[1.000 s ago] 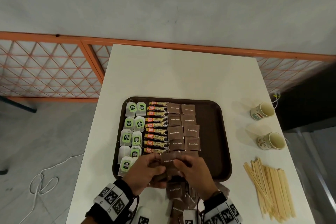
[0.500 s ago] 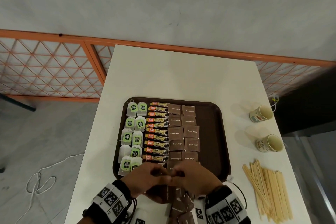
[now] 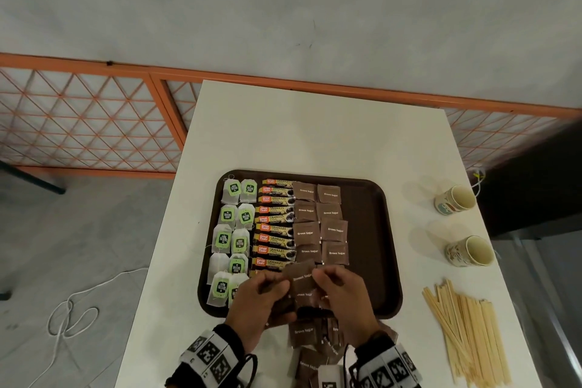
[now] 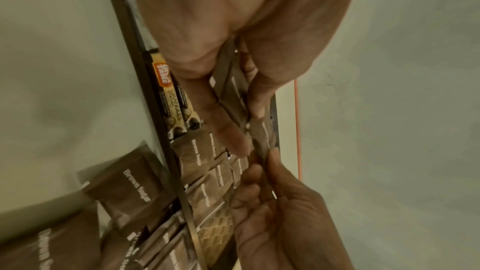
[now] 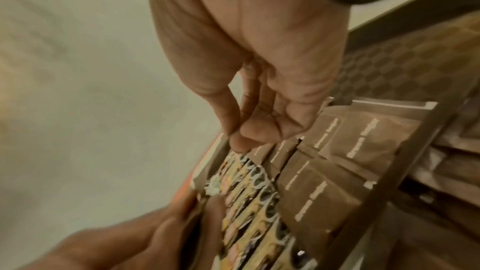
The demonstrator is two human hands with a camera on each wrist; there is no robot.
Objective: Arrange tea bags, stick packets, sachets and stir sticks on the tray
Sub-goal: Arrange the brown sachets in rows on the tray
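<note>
A brown tray (image 3: 367,230) holds tea bags (image 3: 233,230) at the left, coffee stick packets (image 3: 274,227) in the middle and two columns of brown sugar sachets (image 3: 318,224). Over the tray's near edge my left hand (image 3: 280,288) grips a small stack of sachets (image 4: 231,87). My right hand (image 3: 318,282) pinches the top sachet (image 3: 302,276) by its right side, tilted above the tray. The hands hide the nearest sachet row. Loose sachets (image 3: 305,332) lie on the table between my wrists. Wooden stir sticks (image 3: 469,331) lie in a pile to the right of the tray.
Two paper cups (image 3: 456,198) (image 3: 470,250) stand on the white table (image 3: 315,136) to the right of the tray. The tray's right third is bare. An orange lattice railing (image 3: 88,123) runs behind the table. A white cord (image 3: 69,318) lies on the floor at the left.
Both hands pulled back to the tray's near edge, then came forward again. A sachet is now raised between them. The view has shifted slightly.
</note>
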